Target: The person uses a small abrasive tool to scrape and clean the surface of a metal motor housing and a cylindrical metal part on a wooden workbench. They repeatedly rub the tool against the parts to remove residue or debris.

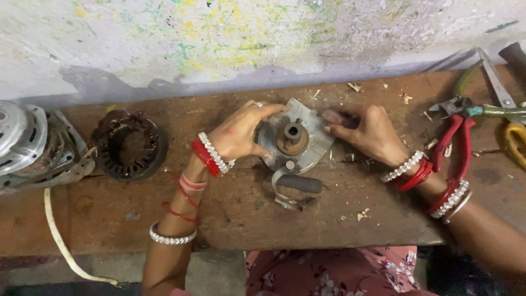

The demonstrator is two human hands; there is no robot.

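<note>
A grey metal motor end plate [300, 141] with a rusty brown hub at its middle lies flat on the wooden workbench [235, 208], nearer the back edge than the front and about midway along it. The left hand [240, 134] grips the plate's left rim, fingers curled over the top edge and thumb pressed on the near side. The right hand [370, 131] rests at the plate's right rim, its fingertips [330, 130] touching the edge beside a dark patch; whether they pinch anything is not clear. So the plate sits between the two hands, held from both sides.

Just in front of the plate, touching its lower edge, lies a bent metal bracket with a dark rubber sleeve [298, 186].

Toward the left end of the bench stands a rusty stator ring [130, 143], and at the left edge a silver motor housing [30, 145] with a white cord [60, 241] hanging over the front edge. At the right end lie red-handled pliers [457, 142], scissors [496, 82] and a yellow-handled tool [514, 140].
</note>
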